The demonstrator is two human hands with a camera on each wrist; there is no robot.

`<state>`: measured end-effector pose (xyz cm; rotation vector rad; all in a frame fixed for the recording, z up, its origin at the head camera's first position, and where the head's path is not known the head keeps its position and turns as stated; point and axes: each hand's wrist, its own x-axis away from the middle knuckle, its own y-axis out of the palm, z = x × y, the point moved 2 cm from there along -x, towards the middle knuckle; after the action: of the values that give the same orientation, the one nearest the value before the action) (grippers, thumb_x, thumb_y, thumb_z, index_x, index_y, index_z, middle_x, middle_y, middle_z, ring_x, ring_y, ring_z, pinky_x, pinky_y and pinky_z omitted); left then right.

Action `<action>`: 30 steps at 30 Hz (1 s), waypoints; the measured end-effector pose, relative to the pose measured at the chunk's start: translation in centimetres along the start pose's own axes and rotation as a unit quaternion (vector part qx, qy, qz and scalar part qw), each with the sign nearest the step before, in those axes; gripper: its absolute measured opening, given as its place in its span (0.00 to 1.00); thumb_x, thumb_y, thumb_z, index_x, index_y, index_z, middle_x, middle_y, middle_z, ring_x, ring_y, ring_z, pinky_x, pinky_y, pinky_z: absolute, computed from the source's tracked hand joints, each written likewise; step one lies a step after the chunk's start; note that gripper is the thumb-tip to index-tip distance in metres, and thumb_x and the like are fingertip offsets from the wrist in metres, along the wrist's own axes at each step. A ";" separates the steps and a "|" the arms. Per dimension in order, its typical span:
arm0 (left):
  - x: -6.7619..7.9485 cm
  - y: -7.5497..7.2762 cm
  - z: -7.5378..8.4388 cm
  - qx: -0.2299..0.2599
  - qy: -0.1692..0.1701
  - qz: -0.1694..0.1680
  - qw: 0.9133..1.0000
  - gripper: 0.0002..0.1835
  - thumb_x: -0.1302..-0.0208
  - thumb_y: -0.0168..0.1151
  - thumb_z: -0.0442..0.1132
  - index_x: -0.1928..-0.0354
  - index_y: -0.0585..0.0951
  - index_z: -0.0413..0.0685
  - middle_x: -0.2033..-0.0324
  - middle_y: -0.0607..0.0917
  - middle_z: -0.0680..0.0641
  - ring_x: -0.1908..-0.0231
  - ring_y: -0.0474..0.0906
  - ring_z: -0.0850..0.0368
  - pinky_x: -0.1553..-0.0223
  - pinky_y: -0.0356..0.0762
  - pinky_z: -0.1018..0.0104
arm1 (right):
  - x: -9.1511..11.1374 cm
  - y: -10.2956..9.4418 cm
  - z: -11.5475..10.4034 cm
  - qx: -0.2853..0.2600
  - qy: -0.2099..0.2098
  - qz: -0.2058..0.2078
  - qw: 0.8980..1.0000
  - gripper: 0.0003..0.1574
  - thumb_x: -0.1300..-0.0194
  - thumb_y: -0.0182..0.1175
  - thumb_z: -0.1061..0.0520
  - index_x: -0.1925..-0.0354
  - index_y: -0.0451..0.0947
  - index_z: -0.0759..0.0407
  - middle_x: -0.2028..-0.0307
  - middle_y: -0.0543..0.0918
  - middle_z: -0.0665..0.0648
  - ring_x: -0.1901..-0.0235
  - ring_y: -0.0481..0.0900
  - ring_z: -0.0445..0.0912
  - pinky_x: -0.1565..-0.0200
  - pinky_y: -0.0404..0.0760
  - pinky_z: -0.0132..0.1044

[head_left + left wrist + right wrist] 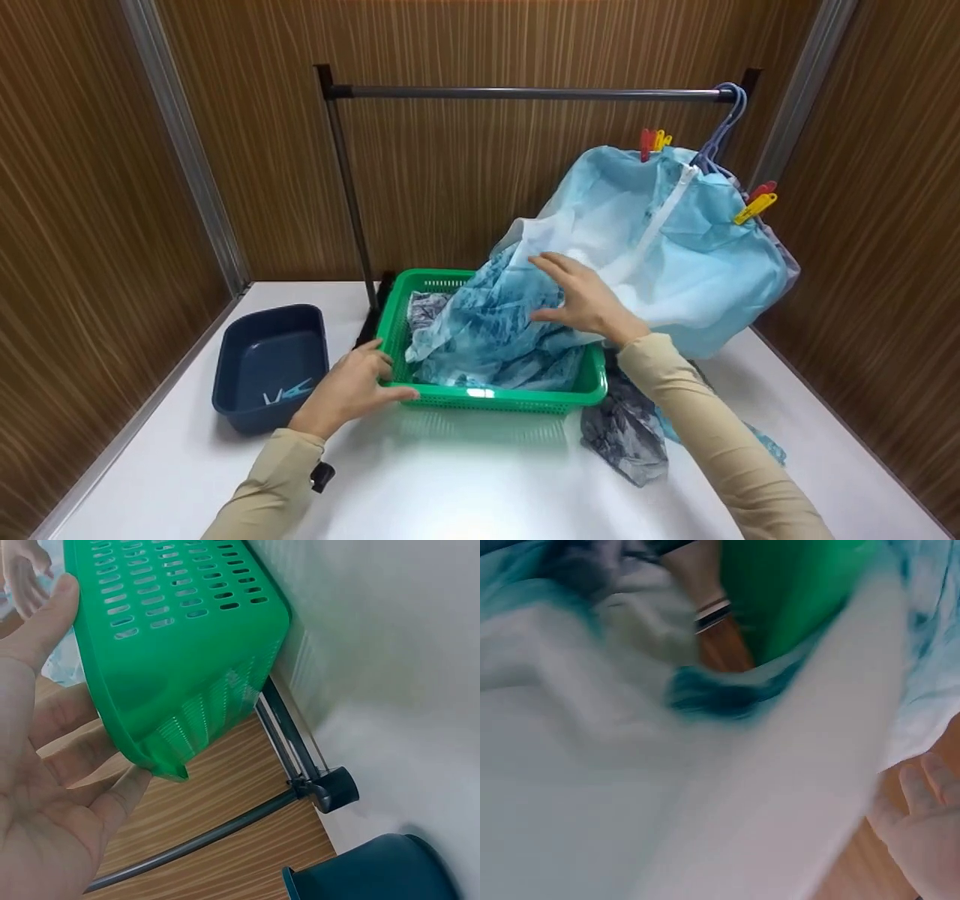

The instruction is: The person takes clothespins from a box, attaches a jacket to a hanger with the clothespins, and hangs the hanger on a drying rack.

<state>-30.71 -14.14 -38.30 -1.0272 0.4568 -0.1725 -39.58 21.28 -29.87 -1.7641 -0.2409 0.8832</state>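
A light blue and white garment (705, 277) with a white zipper hangs at the right, and its darker blue patterned end drapes into a green basket (465, 394). Over that drape, my right hand (589, 304) is spread with fingers apart, holding nothing; whether it touches the cloth I cannot tell. In the right wrist view, pale cloth blurs across most of the picture. My left hand (356, 386) is at the basket's near left corner, its thumb touching the rim and its fingers loosely extended along the outside. Grey patterned cloth (427, 307) lies inside the basket.
A dark rail (525, 94) spans the back, with blue hangers (724, 127) at its right end. Red and yellow clothespins (755, 208) clip the garment. A navy basin (223, 401) with a few clothespins stands left. Grey cloth (626, 435) lies right of the basket.
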 end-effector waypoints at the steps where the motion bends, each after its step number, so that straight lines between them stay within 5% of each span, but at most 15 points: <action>1: 0.0 0.0 0.0 0.000 0.000 -0.001 1.000 0.29 0.49 0.72 0.61 0.65 0.88 0.37 0.55 0.87 0.39 0.30 0.63 0.37 0.35 0.68 0.43 | -0.4 0.3 -0.6 0.004 -0.011 -0.010 1.000 0.60 0.49 0.74 0.38 0.25 0.58 0.50 0.28 0.62 0.62 0.29 0.61 0.60 0.32 0.63 0.60; 7: 0.2 -0.1 0.0 -0.002 0.001 -0.001 1.000 0.26 0.49 0.73 0.59 0.71 0.88 0.40 0.55 0.87 0.39 0.31 0.63 0.36 0.35 0.69 0.44 | -2.5 2.6 -3.8 0.076 -0.048 -0.086 0.992 0.72 0.55 0.76 0.33 0.22 0.47 0.43 0.22 0.50 0.56 0.23 0.44 0.56 0.27 0.48 0.63; 13: 0.1 -0.1 0.2 -0.003 -0.003 -0.003 1.000 0.27 0.49 0.72 0.61 0.70 0.89 0.40 0.56 0.87 0.40 0.30 0.63 0.37 0.35 0.69 0.44 | -3.7 4.5 -5.0 0.154 -0.044 -0.132 0.978 0.79 0.60 0.77 0.32 0.21 0.42 0.47 0.22 0.46 0.54 0.22 0.42 0.55 0.26 0.41 0.63; 23: -0.1 -0.2 0.4 -0.004 -0.015 -0.014 1.000 0.28 0.49 0.72 0.61 0.67 0.89 0.39 0.59 0.87 0.43 0.29 0.61 0.37 0.33 0.65 0.43 | -4.1 6.5 -4.7 0.143 0.045 -0.241 0.959 0.77 0.57 0.78 0.35 0.21 0.41 0.44 0.23 0.51 0.58 0.23 0.45 0.57 0.27 0.46 0.64; 30: 0.0 -0.1 0.5 0.005 -0.020 -0.023 1.000 0.26 0.49 0.72 0.59 0.68 0.89 0.40 0.62 0.87 0.44 0.29 0.61 0.37 0.33 0.65 0.43 | -4.0 7.1 -4.5 0.160 0.066 -0.247 0.953 0.70 0.52 0.78 0.45 0.22 0.45 0.41 0.29 0.66 0.60 0.26 0.54 0.59 0.28 0.49 0.64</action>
<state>-30.48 -13.75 -37.99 -1.0305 0.3960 -0.1957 -41.16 12.99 -33.88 -1.3642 -0.4053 0.4116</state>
